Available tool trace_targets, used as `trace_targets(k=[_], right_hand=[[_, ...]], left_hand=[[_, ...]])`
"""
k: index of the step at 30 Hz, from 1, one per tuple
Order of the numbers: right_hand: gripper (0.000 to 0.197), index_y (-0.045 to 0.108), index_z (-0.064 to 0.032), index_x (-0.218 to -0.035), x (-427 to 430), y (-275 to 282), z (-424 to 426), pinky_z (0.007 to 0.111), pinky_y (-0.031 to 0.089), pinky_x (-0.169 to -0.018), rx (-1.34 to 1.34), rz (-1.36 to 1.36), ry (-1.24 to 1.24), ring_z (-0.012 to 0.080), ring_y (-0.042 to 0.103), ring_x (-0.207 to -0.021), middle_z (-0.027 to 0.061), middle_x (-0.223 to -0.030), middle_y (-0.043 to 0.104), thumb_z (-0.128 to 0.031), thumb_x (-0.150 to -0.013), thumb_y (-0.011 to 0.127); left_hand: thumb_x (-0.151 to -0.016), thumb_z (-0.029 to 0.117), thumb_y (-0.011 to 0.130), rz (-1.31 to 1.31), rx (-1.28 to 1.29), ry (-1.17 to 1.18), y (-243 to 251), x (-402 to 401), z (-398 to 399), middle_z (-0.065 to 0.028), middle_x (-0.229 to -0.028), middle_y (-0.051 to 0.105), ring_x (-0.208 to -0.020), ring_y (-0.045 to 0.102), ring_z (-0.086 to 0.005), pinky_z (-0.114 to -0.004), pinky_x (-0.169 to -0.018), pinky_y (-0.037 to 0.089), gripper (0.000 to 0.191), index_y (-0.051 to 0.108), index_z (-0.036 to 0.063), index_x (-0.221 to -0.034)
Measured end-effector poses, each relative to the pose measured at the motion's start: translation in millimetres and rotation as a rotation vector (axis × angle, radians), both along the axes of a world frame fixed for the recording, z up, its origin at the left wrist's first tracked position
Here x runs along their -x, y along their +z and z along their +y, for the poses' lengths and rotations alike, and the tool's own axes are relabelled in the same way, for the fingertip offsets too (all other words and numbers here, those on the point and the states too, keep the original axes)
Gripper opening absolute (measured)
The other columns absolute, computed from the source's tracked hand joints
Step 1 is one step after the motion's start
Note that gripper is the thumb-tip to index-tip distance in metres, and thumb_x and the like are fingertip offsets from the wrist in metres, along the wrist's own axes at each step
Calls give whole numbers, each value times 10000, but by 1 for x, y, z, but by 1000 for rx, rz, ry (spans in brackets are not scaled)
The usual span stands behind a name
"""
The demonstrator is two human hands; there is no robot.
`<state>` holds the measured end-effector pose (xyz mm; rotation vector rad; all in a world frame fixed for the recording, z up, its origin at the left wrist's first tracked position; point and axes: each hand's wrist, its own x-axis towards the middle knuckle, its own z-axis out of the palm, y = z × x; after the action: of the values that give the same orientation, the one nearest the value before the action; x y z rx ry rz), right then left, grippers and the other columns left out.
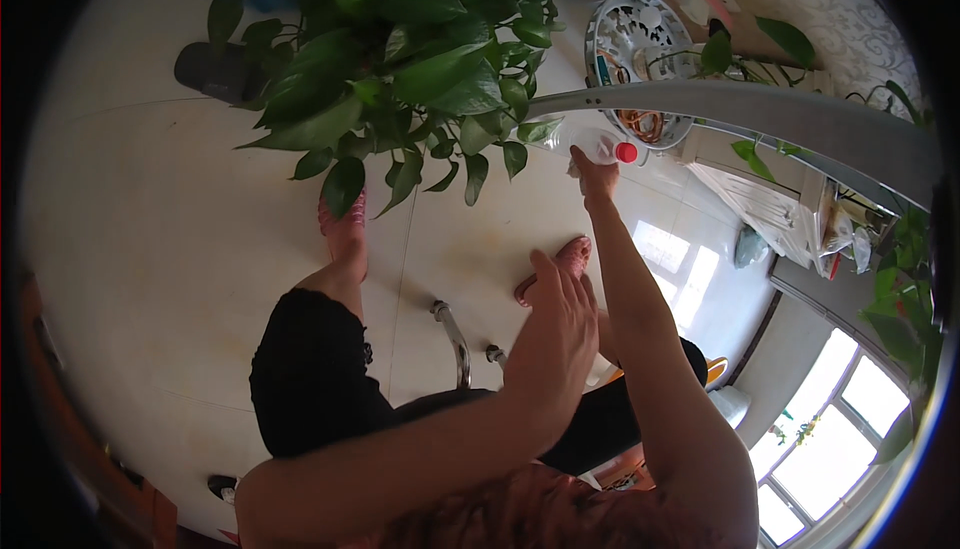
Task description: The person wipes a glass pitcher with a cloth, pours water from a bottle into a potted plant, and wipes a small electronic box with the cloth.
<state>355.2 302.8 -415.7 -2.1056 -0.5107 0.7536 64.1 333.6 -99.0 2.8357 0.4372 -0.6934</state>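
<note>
My right hand (598,178) reaches forward and grips a clear plastic bottle (589,142) with a red cap, just below the cap. A bit of something whitish shows beside its fingers, too small to name. Close to the bottle's far end hang the leaves of a bushy pothos plant (420,61). My left hand (559,324) is held across my lap, back upward, fingers extended, near my right forearm. Nothing shows in it, though its palm is hidden.
A grey curved bar (720,103) crosses above a perforated basket (600,31) holding orange cord and small items. Right stands a pale cabinet (750,181). A dark slipper (217,69) lies on the tiled floor (187,249). Chrome legs (454,339) stand between my feet.
</note>
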Motion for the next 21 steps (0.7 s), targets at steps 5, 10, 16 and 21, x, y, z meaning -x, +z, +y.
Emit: trace_targets(k=[5,10,16,21], right_hand=[[664,530,-8,-1321,29,96,-47,302,525,-808,125,107,190,169,636,-972,96,-1148,660,-214,-752,803],[486,584,9,-1221,98,257,-71,286,488,-819,-117,379,231,163,605,-946,71,-1046,648,-268,-840,703],[283,613,-15,-1076,183,343,-108,279,503,-689,-399,514,-27,143,613,-793,74,-948,644,-252,-923,635],[412,587,16,-1130,227,364,-127,294,513,-659,-385,468,60,158,620,-781,78,-930,643,-298,-880,676]], left_hand=[[-796,202,677,-140,-139,212,-29,1,21,-90,-991,653,-995,618,-238,-397,-943,397,429,577,34,-1177],[-786,374,726,-529,561,414,-21,5,13,-127,-933,620,-934,626,-321,-414,-805,510,565,499,-24,-1117],[-611,167,830,-1114,329,346,24,31,-71,-115,-1083,539,-978,583,-292,-379,-814,537,664,494,27,-1167],[-604,106,796,-1183,66,398,36,66,-100,-80,-994,548,-898,596,-257,-371,-750,519,519,550,35,-1056]])
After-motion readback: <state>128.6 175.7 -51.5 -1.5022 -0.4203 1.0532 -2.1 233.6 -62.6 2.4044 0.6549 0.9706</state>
